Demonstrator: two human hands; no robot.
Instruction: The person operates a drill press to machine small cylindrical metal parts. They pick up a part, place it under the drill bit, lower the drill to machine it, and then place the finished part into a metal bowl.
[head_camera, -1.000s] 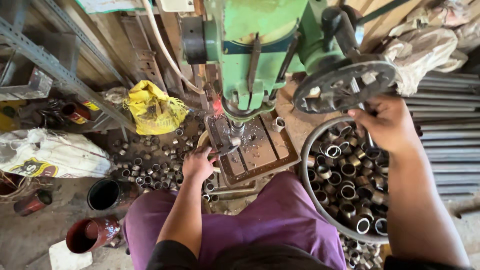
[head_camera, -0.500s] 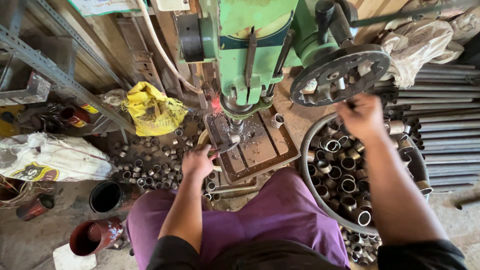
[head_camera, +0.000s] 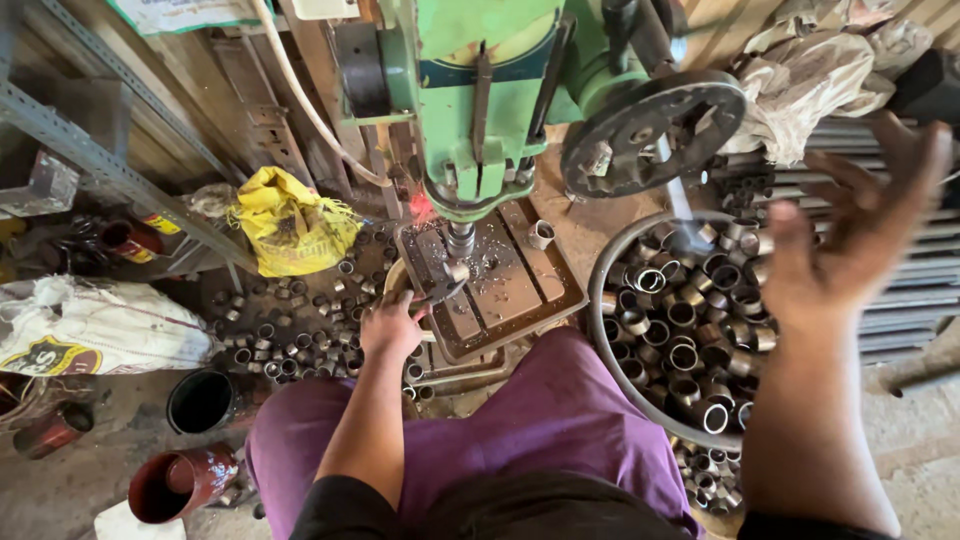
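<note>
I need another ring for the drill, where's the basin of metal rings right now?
In the head view, the round basin of metal rings sits on the person's right, beside the drill table and under the raised right hand.

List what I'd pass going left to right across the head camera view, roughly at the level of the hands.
White sack → loose metal rings on the floor → left hand holding pliers → drill table → round tub of metal rings → right hand, raised and open.
</note>
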